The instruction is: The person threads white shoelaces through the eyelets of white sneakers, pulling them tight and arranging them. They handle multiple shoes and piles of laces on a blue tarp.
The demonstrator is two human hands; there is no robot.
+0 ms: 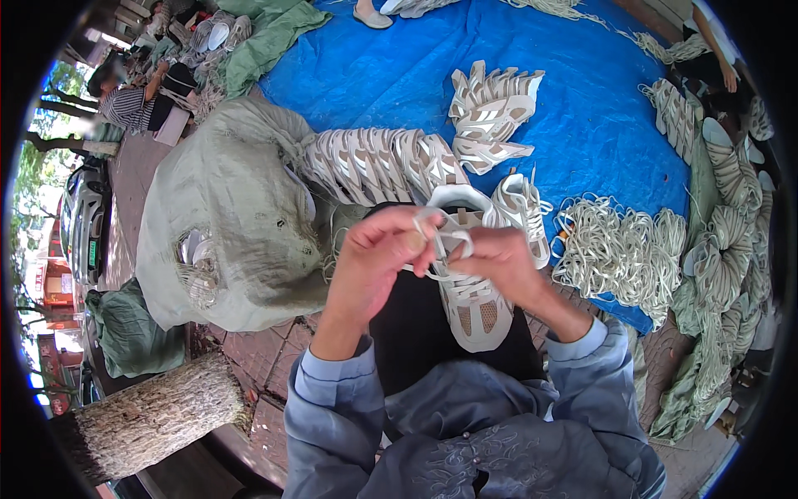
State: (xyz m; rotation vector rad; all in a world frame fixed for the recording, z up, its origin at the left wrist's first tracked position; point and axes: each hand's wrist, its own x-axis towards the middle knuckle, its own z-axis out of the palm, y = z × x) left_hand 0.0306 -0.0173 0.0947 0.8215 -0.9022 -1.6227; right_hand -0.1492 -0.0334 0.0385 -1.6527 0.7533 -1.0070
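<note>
A white and tan sneaker upper [476, 320] lies on my lap, its toe toward me and its lower eyelets laced. Above it, my left hand [378, 254] pinches a white shoelace [453, 235] between thumb and fingertips. My right hand [501, 259] closes on the same lace close by, where it bends into a loop. Part of the upper's throat is hidden behind both hands. Just beyond my right hand stands another upper [524, 208] with laces in it.
A blue tarp [366, 75] carries a row of stacked uppers [374, 162], a fanned stack [495, 112] and a heap of white laces [615, 249]. To my left are a large pale sack [241, 224] and a tree trunk [158, 416]. Bundled uppers [723, 241] line the right. Other people sit nearby.
</note>
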